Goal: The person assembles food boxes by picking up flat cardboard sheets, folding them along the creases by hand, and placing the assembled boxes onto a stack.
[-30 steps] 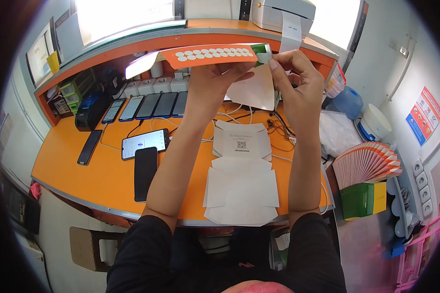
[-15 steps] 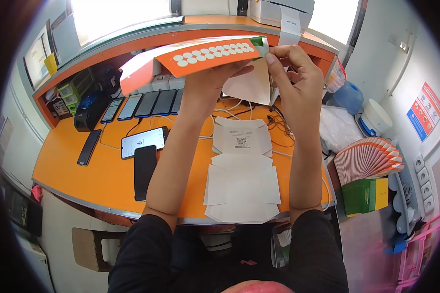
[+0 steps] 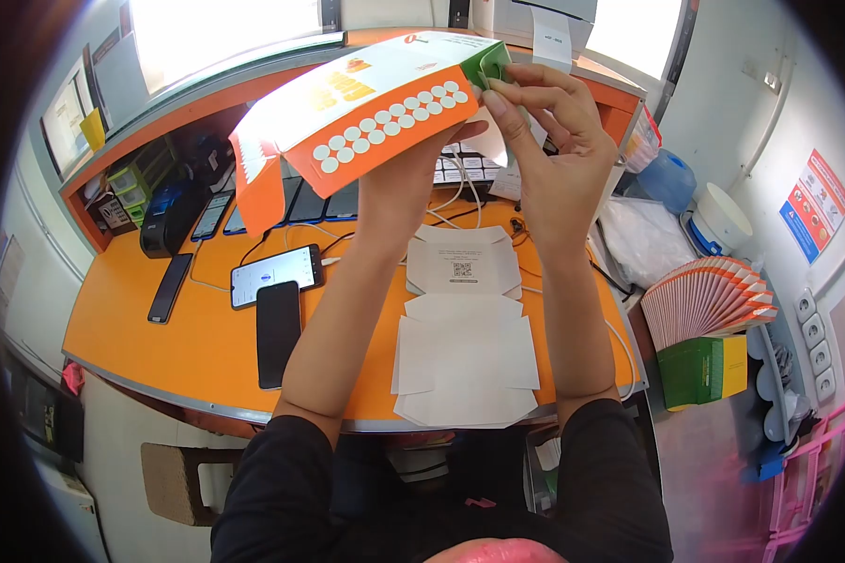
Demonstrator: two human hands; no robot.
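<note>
A partly folded carton [image 3: 394,84] is held up over the table, with a white printed top, an orange side bearing rows of white circles, and a green end. My left hand [image 3: 408,174] supports it from below, its fingers partly hidden behind the box. At the green end flap [image 3: 488,68], my right hand [image 3: 563,131] pinches the cardboard between thumb and fingers. The carton's opposite end has loose orange flaps hanging down. Below my hands, flat white cardboard blanks [image 3: 465,352] lie on the orange table [image 3: 160,347], the upper one printed with a QR code.
Several phones lie at the left, including a lit one [image 3: 274,275] and a dark one [image 3: 279,335]. Cables run across the table. A fanned stack of orange-edged cartons [image 3: 699,305] and a green box [image 3: 699,371] stand at the right. A printer [image 3: 535,21] sits on the back shelf.
The carton has tilted so that its white printed top shows more, and its left end has dropped. My right hand has shifted slightly left and down while staying at the green end.
</note>
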